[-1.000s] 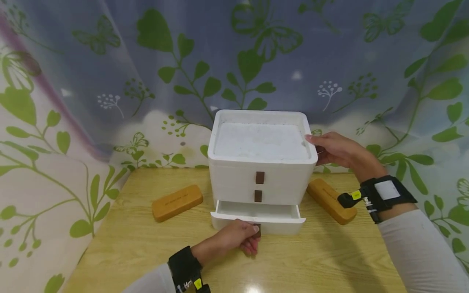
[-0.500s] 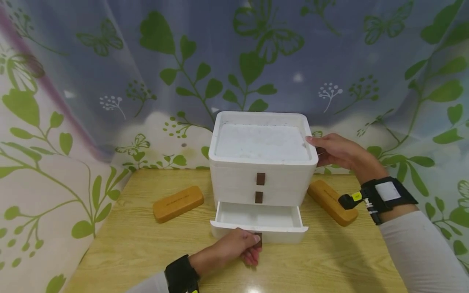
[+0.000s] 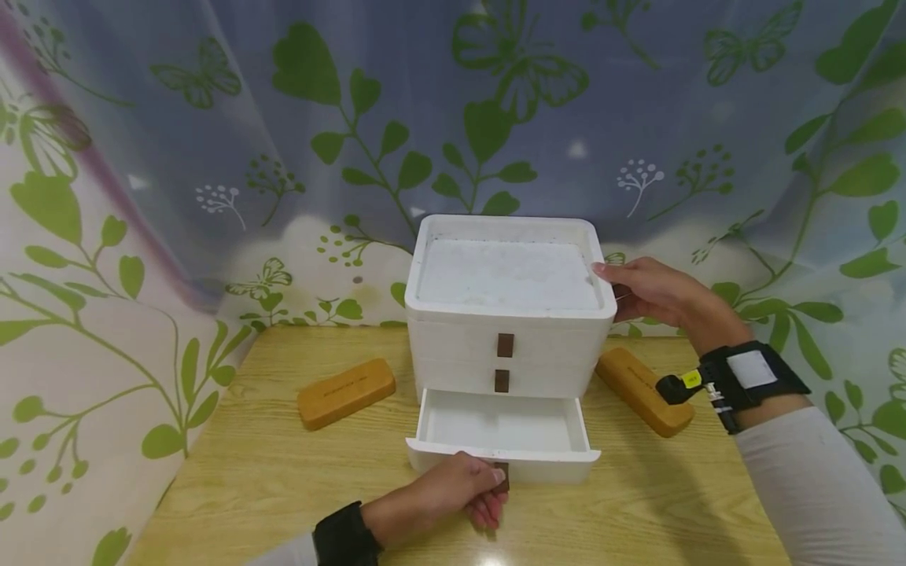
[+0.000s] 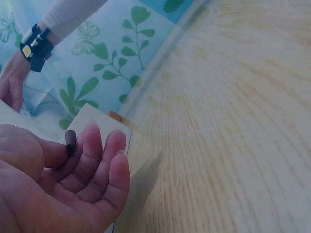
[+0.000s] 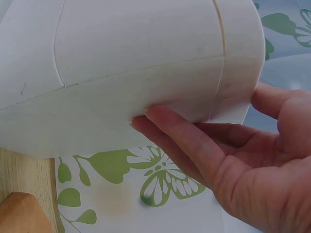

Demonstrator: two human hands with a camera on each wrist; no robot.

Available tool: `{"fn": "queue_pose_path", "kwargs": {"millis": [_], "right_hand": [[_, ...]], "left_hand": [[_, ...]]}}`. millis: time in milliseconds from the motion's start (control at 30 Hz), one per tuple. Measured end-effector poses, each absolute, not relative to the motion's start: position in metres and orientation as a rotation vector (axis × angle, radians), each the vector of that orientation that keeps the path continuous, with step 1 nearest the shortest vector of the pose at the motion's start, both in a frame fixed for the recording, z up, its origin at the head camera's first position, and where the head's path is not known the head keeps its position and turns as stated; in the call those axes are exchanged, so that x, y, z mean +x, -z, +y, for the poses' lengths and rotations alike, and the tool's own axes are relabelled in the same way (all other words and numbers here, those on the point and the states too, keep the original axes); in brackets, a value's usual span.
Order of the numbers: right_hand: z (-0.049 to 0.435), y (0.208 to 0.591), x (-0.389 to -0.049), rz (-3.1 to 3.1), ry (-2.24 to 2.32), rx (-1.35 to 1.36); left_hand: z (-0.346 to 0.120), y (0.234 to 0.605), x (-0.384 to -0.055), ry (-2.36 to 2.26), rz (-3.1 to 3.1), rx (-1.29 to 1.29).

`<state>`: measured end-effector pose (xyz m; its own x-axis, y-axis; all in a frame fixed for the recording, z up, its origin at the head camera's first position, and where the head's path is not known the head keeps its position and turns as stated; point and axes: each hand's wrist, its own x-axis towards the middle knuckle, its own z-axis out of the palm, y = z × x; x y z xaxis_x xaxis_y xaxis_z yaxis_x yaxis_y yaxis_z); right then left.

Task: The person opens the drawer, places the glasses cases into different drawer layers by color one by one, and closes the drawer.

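A white drawer unit [image 3: 453, 354] with brown pull tabs stands on the table in the head view. Its bottom drawer [image 3: 506, 424] is pulled out, and no contents show inside. My left hand [image 3: 456, 491] pinches that drawer's brown pull tab [image 3: 502, 475] between thumb and fingers. In the left wrist view, the dark tab [image 4: 71, 140] sits at the thumb tip, other fingers loosely bent. My right hand [image 3: 647, 289] holds the unit's upper right side, thumb over the top rim. The right wrist view has its fingers [image 5: 180, 131] against the white side wall.
Two orange-brown oblong cases lie on the wooden table [image 3: 283, 487]: the left case [image 3: 347, 393] apart from the unit, the right case [image 3: 644, 393] beside it under my right wrist. A leaf-patterned curtain [image 3: 340, 157] hangs close behind.
The bottom drawer has slid farther out towards me, with my left hand moving along on its tab. My right hand stays at the unit's upper right side.
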<state>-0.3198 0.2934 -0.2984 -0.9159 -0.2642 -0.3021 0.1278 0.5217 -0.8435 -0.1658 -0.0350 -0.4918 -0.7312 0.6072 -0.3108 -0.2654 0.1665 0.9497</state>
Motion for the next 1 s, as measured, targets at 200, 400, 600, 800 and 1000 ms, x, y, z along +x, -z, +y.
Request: {"fn": "queue_pose_path", "kwargs": {"millis": [200,400,600,800,1000], "right_hand": [[0.294,0.297,-0.320,2.366,1.366,-0.110],[0.293,0.296,-0.319,2.361,1.367,-0.114],[0.294,0.300,-0.318,2.343,1.381,-0.122],[0.294,0.300,-0.319,2.335,1.394,-0.125],[0.295,0.299,-0.320,2.341,1.387,-0.106]], "left_hand": [[-0.037,0.491,-0.162,-1.636,1.768,0.333],[-0.039,0.491,-0.157,-1.611,1.770,0.360],[-0.041,0.493,-0.149,-1.607,1.741,0.364],[-0.042,0.491,-0.145,-1.610,1.715,0.370],[-0.043,0.492,-0.141,-1.621,1.697,0.356]]}}
